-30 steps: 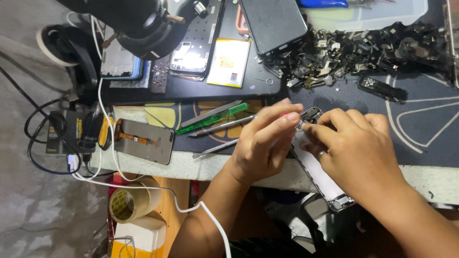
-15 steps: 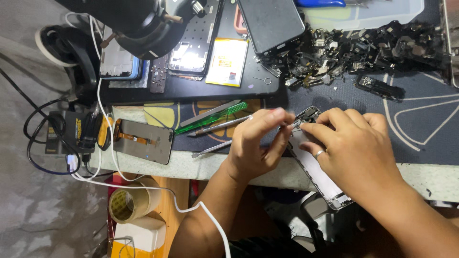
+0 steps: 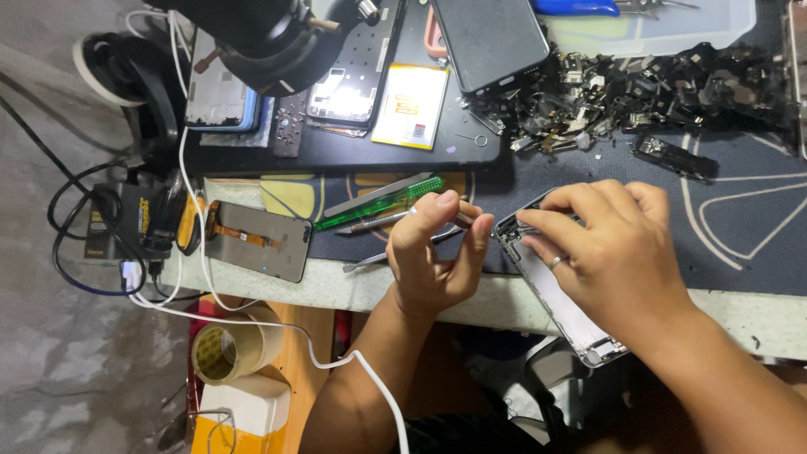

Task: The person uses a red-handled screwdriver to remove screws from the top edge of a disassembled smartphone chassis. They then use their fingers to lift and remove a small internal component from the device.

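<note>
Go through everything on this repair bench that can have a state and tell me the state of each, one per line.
Left hand: pinching a thin metal tool, tip toward the phone frame.
Right hand: pressing down on the phone frame.
Phone frame: opened, overhanging the bench edge.
Green-handled screwdriver: lying flat, unused.
Detached screen: lying flat, flex cable exposed.
Tape roll: partly used.
Dark phone: screen off.

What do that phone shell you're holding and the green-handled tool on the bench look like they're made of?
The phone shell under the right hand looks like metal: silvery grey, matte, with a dull sheen along its edge. The green-handled tool seems to have a translucent plastic grip, since light glows through the green. Its tip is hidden, so I can't judge that.
</note>
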